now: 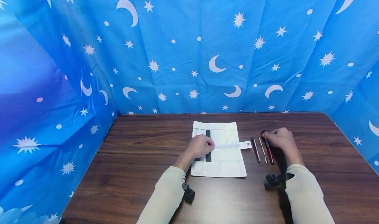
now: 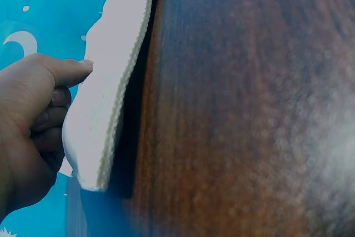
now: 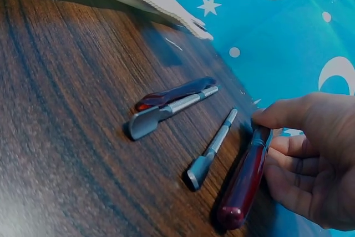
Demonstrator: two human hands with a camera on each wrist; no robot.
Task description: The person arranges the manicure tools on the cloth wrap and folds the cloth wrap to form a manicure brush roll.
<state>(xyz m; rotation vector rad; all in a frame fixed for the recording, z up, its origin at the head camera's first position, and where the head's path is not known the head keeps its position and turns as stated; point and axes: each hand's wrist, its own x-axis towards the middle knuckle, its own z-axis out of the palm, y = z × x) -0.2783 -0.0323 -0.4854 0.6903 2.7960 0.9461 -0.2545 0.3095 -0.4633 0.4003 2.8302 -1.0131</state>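
Observation:
A white cloth tool pouch (image 1: 225,168) lies spread on the table, a long black flat strip (image 1: 208,156) standing in its lower pocket. My left hand (image 1: 199,146) is over it, thumb and fingertips pinching the cloth near the middle seam; in the left wrist view the thumb presses the white fabric (image 2: 105,98). To the right, my right hand (image 1: 279,138) pinches the far, dark end of a red-handled tool (image 3: 244,184), whose rounded handle end points back along the table. Beside it lie a slim silver cuticle pusher (image 3: 213,148) and a dark red tool with a metal scoop-like end (image 3: 147,121).
A snap tab (image 1: 245,145) sticks out from the pouch's right side, close to the tools. The dark wooden table (image 1: 142,145) ends at a blue curtain (image 1: 183,59) with moons and stars. A small black camera sits at each wrist.

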